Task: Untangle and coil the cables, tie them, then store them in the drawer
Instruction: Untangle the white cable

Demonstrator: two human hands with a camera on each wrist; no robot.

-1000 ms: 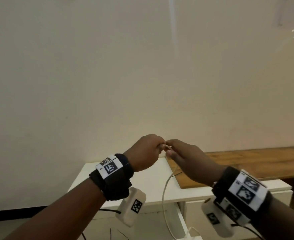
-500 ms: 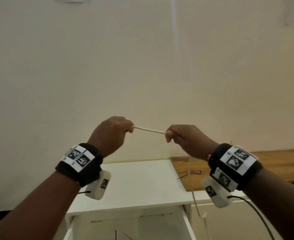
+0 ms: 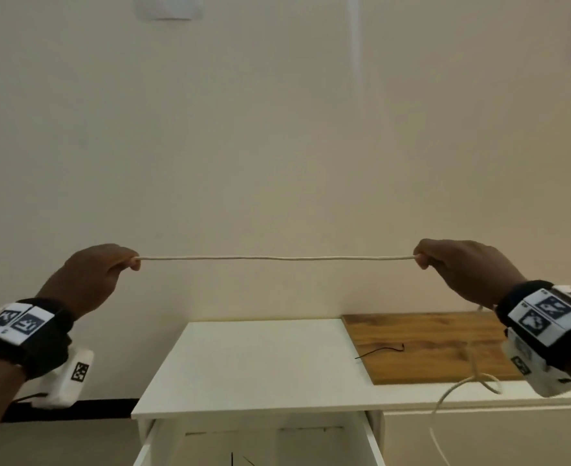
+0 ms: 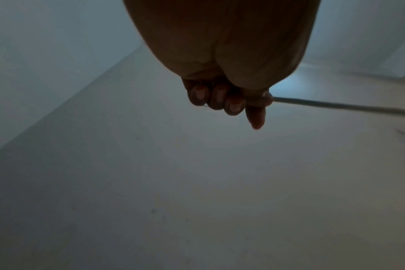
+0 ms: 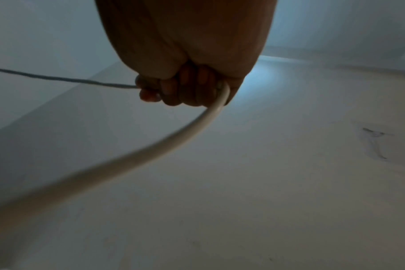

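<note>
1. Gripping one end of the white cable [image 3: 277, 258], the left hand [image 3: 89, 277] is closed round it.
2. Right hand [image 3: 469, 269] is fisted on the cable; the span between the hands is taut and level.
3. Slack hangs below the right hand, beside the open drawer [image 3: 373, 445].

Black wristbands [image 3: 39, 344]; white tags; white camera modules [image 3: 65, 378].
</note>
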